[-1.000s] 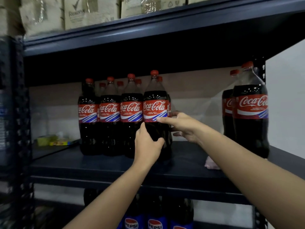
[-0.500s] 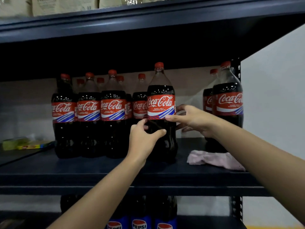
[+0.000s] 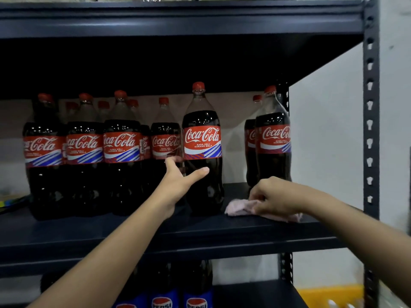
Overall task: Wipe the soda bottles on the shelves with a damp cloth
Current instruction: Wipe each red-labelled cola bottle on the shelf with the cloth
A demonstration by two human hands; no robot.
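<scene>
We brace the pulled-forward cola bottle (image 3: 202, 150) with our left hand (image 3: 178, 185), fingers spread against it, not clamped; our right hand (image 3: 270, 196) pinches the pink cloth (image 3: 239, 207) at the bottle's four o'clock. A nudge could topple it. Neighbouring bottles (image 3: 121, 152) crowd its nine o'clock, blocking that side.

place: shop stockroom | evidence: dark metal rack (image 3: 369, 130), rows of Coca-Cola bottles (image 3: 84, 152), Pepsi bottles (image 3: 162, 301) below

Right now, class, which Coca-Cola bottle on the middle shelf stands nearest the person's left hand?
The tallest-looking bottle, pulled forward of the row: the left hand spreads around its lower body, while the other Coca-Cola bottles stand farther back or off to the sides.
</scene>
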